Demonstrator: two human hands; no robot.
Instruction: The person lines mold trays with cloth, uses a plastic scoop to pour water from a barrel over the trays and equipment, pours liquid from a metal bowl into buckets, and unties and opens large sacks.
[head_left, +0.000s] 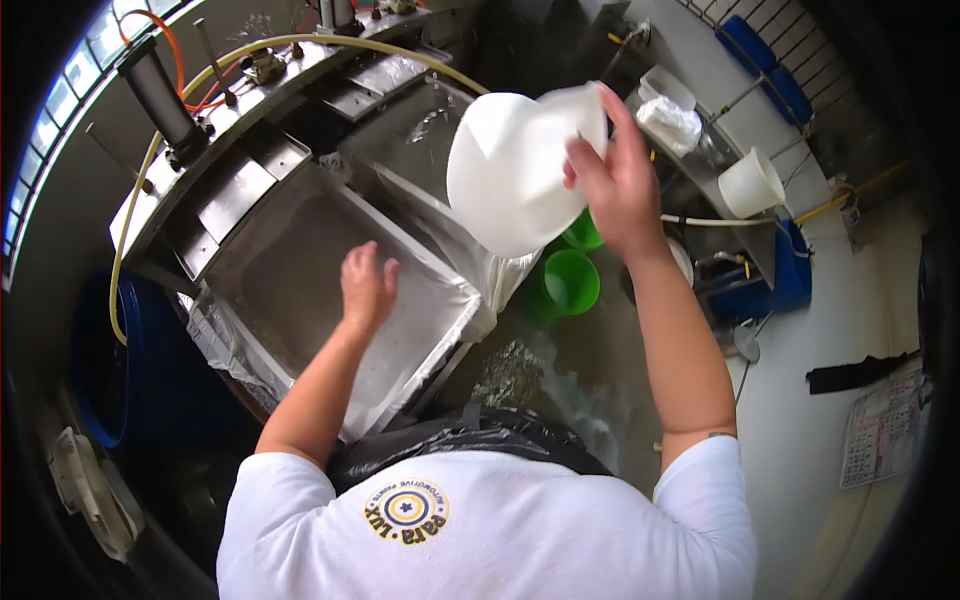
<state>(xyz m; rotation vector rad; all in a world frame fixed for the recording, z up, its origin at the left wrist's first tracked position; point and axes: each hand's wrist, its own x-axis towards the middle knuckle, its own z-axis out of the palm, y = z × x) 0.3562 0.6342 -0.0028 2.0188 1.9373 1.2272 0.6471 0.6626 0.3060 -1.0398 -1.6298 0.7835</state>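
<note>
My right hand [622, 190] is raised with its fingers and thumb pinched on the edge of a white plastic container [520, 170]. The container is tilted with a curved, lobed outline, and I cannot tell its exact kind. My left hand [369, 287] hovers over a rectangular metal tank [440, 335], its fingers loosely bent, the thumb apart, nothing in it. Greyish liquid [290, 255] appears to fill that tank, and clear plastic film covers its rim. A second tank [410, 130] lies beyond, partly behind the white container.
Green buckets [572, 283] stand on the wet floor right of the tank. A white bucket [750, 183] sits on a metal bench to the right. Metal cylinders [160, 95] and a yellow hose [300, 38] run along the back. A blue drum [110, 370] is at left.
</note>
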